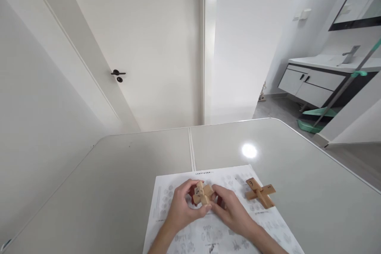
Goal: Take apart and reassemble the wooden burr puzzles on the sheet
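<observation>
A small wooden interlocking puzzle (pixel 202 193), made of crossed light-coloured blocks with a dark mark on one, is held between both hands just above a printed sheet. My left hand (pixel 185 205) grips its left side, thumb below and fingers over the top. From the right, my right hand (pixel 230 210) pinches it with thumb and fingertips; part of the puzzle is hidden by the fingers. Several wooden pieces crossed together (pixel 260 193), bearing dark handwritten marks, lie to the right at the sheet's edge. Under the hands, the white printed sheet (pixel 162 192) shows grey diagrams.
The grey table (pixel 125 182) has a seam down its middle and a bright light reflection on the right. Behind it stands a white door with a black handle (pixel 118 73). At right are a washbasin cabinet (pixel 309 81) and a green dustpan (pixel 311 126) on the floor.
</observation>
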